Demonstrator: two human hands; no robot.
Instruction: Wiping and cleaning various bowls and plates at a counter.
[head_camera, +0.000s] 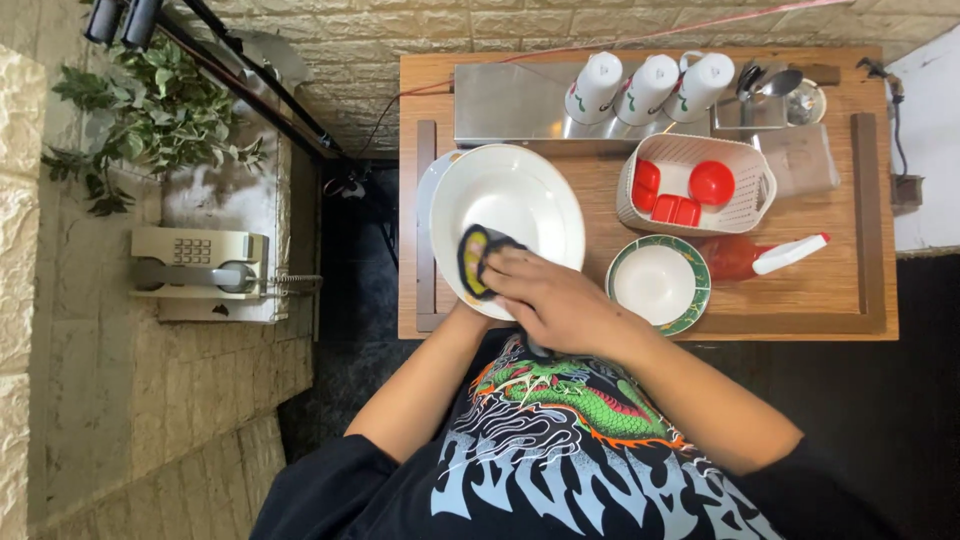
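Right hand (555, 300) presses a dark sponge (473, 262) with yellow centre onto the white plate (515, 205), fingers curled over it. Left hand is hidden under the plate's near edge, only the forearm shows; grip can't be made out. Plate sits tilted over the desk (800, 300), left of a green-rimmed bowl (658, 284). A second plate's rim peeks behind, mostly covered.

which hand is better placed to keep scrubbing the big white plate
The right hand, probably. It already presses the dark sponge against the face of the white plate. The left hand is hidden under the plate's near edge, apparently supporting it, so it looks less free to scrub.
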